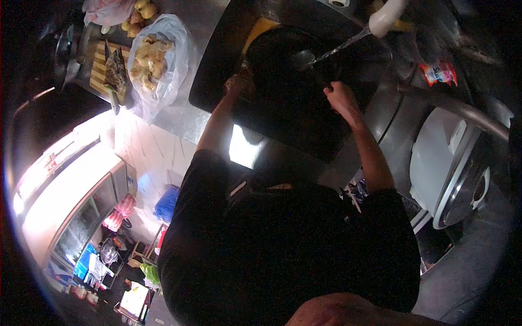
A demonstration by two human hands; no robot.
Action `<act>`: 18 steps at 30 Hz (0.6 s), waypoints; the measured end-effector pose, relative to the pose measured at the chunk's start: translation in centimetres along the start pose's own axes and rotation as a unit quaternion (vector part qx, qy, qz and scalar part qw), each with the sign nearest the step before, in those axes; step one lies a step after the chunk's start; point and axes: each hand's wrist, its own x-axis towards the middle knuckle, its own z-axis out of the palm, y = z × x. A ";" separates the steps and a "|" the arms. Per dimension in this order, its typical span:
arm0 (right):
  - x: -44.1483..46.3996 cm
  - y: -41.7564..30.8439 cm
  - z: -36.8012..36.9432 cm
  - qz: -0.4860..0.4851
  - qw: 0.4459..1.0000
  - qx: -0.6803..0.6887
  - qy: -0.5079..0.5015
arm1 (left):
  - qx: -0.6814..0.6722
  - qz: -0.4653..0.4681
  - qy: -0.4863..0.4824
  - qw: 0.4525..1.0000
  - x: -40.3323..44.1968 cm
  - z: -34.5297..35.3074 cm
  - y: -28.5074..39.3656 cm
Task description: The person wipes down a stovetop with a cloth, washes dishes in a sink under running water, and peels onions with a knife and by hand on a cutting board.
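My left hand [239,85] is closed at the left side of the dark sink [217,60]; deep shadow hides what its fingers hold. My right hand [342,100] is wrapped round a dark handle that points up and left into the sink; its kind is unclear. Beyond that handle, a stream of water [345,45] from the white tap head [383,20] lands on a shiny wet spot. A large round dark shape, perhaps a pan, lies in the sink, its outline barely visible. A yellow patch [260,31] shows by the sink's far left edge.
Left of the sink stand a plastic bag of pale yellowish pieces [149,68] and a striped cutting board [100,70] bearing a knife and something dark. Small round produce [140,15] lies behind. At right are a red-and-white packet [439,73], a metal pipe [451,103] and a white lidded container [435,157].
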 end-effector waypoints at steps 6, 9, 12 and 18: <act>0.1 -1.1 -1.1 0.003 1.000 -0.012 -0.020 | -0.001 0.077 0.047 0.996 4.0 5.2 -1.9; 1.2 0.9 0.6 -0.074 0.994 -0.057 0.064 | 0.123 0.152 0.146 0.970 6.2 6.1 -2.9; 1.4 1.6 0.5 -0.114 0.987 -0.080 0.082 | 0.005 0.096 0.127 0.987 3.8 2.1 -2.2; 0.7 0.3 0.1 -0.061 0.998 -0.010 -0.013 | -0.076 -0.032 0.062 0.995 5.7 3.6 -3.1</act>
